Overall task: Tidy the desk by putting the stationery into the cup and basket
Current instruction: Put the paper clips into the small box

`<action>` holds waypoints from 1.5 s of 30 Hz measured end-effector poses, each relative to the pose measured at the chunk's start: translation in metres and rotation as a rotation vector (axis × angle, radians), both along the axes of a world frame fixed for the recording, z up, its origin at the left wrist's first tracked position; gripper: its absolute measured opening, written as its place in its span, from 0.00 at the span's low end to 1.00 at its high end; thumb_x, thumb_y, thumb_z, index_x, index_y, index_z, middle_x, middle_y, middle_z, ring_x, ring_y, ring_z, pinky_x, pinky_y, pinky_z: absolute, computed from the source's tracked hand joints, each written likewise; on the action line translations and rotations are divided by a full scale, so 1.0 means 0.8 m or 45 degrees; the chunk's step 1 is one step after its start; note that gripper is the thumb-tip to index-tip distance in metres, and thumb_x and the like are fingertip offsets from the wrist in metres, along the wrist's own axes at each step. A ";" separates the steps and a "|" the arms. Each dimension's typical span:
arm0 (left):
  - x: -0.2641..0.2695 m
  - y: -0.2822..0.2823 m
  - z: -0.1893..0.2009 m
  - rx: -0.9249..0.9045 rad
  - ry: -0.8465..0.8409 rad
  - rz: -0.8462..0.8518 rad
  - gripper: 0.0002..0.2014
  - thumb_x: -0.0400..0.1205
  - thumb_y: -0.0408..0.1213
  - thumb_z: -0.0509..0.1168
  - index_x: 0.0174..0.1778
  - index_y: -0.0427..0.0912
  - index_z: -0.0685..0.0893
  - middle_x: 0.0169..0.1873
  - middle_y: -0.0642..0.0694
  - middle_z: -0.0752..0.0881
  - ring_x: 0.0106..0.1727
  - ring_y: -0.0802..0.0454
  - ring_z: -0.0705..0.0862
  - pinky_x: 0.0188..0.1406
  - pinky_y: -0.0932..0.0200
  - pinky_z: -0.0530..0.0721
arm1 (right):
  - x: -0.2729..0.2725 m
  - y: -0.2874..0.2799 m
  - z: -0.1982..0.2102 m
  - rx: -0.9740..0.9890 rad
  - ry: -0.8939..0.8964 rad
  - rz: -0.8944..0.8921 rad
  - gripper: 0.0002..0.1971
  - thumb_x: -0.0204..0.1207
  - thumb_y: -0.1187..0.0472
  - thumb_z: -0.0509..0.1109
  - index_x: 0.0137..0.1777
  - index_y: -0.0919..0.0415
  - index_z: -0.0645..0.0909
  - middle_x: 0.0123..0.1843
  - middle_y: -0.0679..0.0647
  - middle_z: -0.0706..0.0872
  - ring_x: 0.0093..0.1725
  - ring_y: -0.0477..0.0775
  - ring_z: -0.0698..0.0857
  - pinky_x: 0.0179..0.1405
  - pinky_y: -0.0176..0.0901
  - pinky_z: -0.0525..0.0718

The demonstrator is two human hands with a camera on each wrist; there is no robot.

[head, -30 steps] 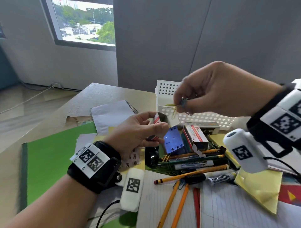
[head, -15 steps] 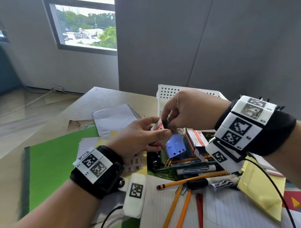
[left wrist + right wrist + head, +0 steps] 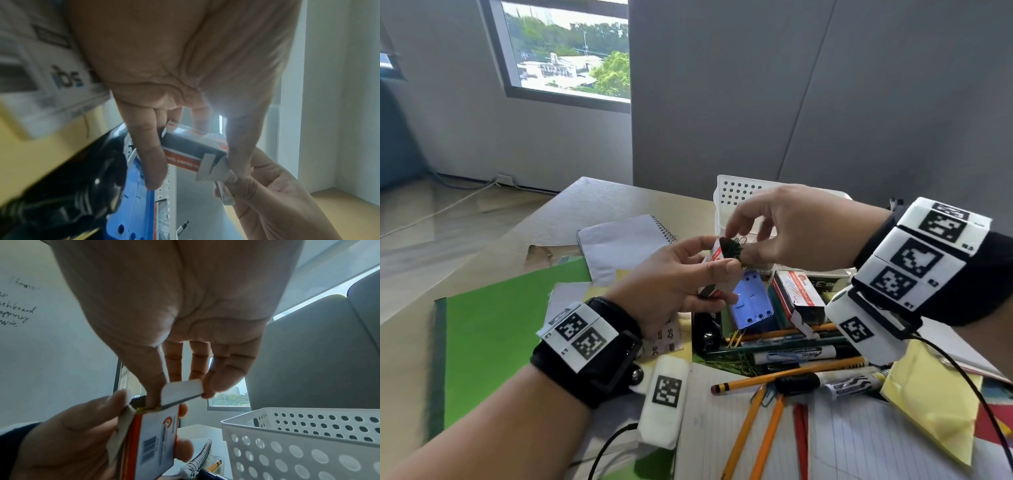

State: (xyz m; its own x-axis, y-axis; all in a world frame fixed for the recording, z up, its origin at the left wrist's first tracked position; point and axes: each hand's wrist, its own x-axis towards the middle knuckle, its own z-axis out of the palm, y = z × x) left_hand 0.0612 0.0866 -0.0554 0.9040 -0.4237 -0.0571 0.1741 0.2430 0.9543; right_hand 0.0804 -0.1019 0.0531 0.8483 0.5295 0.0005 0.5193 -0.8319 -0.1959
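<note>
Most of the tidying is looking undone, honestly. The person's left hand (image 3: 681, 277) is gripping a small red-and-white cardboard paper-clip box (image 3: 717, 251) up in the air, just in front of the white perforated plastic basket (image 3: 736, 192), fingers wrapped around its sides. The right hand (image 3: 787, 229) is working at the open top end, thumb and fingertips pinching at the flap and a dark tangle of clips poking out of the mouth. From the right wrist view the thumb is dipping into the opening while a finger is pushing the white flap back.

So this step is reading as stuffing loose clips back into their box, and it's not finished since clips are sticking out.

Down on the desk plenty is waiting: orange wooden pencils (image 3: 763, 431), a red pencil (image 3: 800, 435), black-and-white markers (image 3: 796, 354), a loose yellow paper clip (image 3: 736, 337), a second red-and-white carton (image 3: 796, 298), a blue plastic block (image 3: 751, 301). No cup is showing in any view, and what's inside the basket is hard to tell from here.

The box itself is looking a bit battered, flaps bent outward, orange-red band with white lettering, a barcode on one face, and light enough to crush if squeezed, probably.
</note>
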 end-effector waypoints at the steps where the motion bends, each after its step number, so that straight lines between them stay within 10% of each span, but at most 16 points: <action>1: 0.000 0.000 0.000 -0.021 0.000 -0.015 0.23 0.74 0.40 0.78 0.66 0.43 0.86 0.55 0.38 0.91 0.60 0.24 0.89 0.45 0.52 0.93 | 0.000 0.000 0.000 0.035 -0.036 -0.007 0.10 0.75 0.47 0.79 0.55 0.39 0.86 0.51 0.36 0.85 0.47 0.39 0.86 0.47 0.38 0.83; 10: 0.004 0.001 -0.002 -0.158 -0.001 0.204 0.24 0.73 0.43 0.80 0.64 0.42 0.86 0.51 0.41 0.92 0.57 0.29 0.90 0.44 0.52 0.93 | -0.014 -0.004 -0.010 0.267 -0.333 -0.079 0.11 0.78 0.44 0.75 0.51 0.46 0.78 0.50 0.41 0.79 0.47 0.39 0.78 0.46 0.35 0.78; 16: 0.008 0.001 -0.005 -0.175 0.013 0.322 0.26 0.74 0.45 0.78 0.66 0.40 0.83 0.49 0.42 0.91 0.57 0.28 0.90 0.43 0.53 0.93 | -0.062 -0.008 -0.044 -0.302 -0.167 0.060 0.04 0.82 0.57 0.69 0.46 0.47 0.82 0.45 0.44 0.83 0.43 0.47 0.84 0.45 0.44 0.88; 24: 0.006 -0.001 -0.001 -0.104 0.003 0.276 0.29 0.68 0.48 0.80 0.65 0.43 0.84 0.48 0.43 0.93 0.58 0.28 0.90 0.47 0.49 0.92 | -0.062 -0.019 -0.073 -0.840 -0.068 0.069 0.13 0.77 0.61 0.66 0.55 0.49 0.88 0.44 0.49 0.87 0.42 0.57 0.84 0.24 0.37 0.66; 33: 0.008 -0.001 -0.003 -0.225 0.012 0.346 0.30 0.70 0.47 0.79 0.67 0.40 0.83 0.47 0.43 0.92 0.60 0.24 0.88 0.42 0.52 0.93 | -0.070 -0.030 -0.044 -0.377 0.071 0.057 0.02 0.76 0.51 0.68 0.44 0.46 0.78 0.39 0.41 0.82 0.38 0.43 0.80 0.38 0.44 0.85; 38: 0.012 0.002 -0.006 -0.294 0.033 0.435 0.26 0.71 0.48 0.79 0.63 0.41 0.86 0.48 0.41 0.89 0.53 0.30 0.91 0.45 0.50 0.93 | -0.050 -0.043 0.009 0.054 0.122 -0.071 0.04 0.74 0.54 0.71 0.40 0.45 0.80 0.35 0.36 0.86 0.26 0.39 0.79 0.29 0.35 0.83; 45: 0.011 0.000 -0.007 -0.247 0.048 0.402 0.29 0.70 0.47 0.79 0.65 0.40 0.83 0.49 0.41 0.91 0.57 0.28 0.91 0.39 0.53 0.94 | 0.078 -0.087 0.004 -0.137 -0.216 -0.378 0.04 0.78 0.59 0.76 0.50 0.49 0.86 0.49 0.45 0.89 0.50 0.51 0.85 0.52 0.45 0.81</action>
State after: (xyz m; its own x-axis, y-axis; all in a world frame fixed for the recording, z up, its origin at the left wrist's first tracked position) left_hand 0.0704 0.0869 -0.0606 0.9906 -0.1308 -0.0392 0.0963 0.4659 0.8796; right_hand 0.1426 -0.1716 0.0563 0.9577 0.2648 0.1123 0.2697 -0.9625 -0.0305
